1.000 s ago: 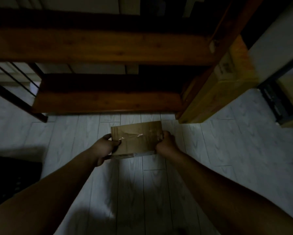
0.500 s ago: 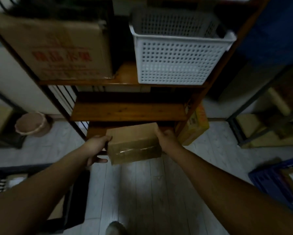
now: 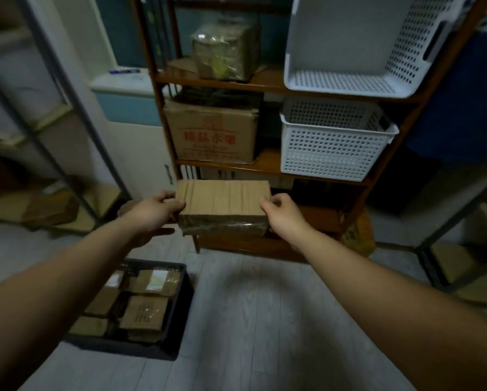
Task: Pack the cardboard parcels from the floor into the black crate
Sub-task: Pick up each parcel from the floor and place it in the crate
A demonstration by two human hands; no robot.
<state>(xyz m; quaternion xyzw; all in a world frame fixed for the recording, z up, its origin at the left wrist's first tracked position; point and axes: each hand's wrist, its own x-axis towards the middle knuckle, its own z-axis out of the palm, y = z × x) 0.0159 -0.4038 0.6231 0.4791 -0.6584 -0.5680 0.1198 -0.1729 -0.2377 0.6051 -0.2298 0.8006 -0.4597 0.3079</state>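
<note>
Left hand and right hand each grip one end of a brown taped cardboard parcel, held in mid-air. The black plastic crate, on the pale floor at lower left, looks crowded with parcels; this one may perch unevenly and slip off.

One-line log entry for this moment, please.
cardboard parcel: off floor, uncrated | left hand, right hand: grip its ends | black crate: on floor at left, holds parcels

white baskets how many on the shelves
2: the upper white basket sits top right on the wooden rack; the lower white basket sits one shelf below it. No others visible.
</note>
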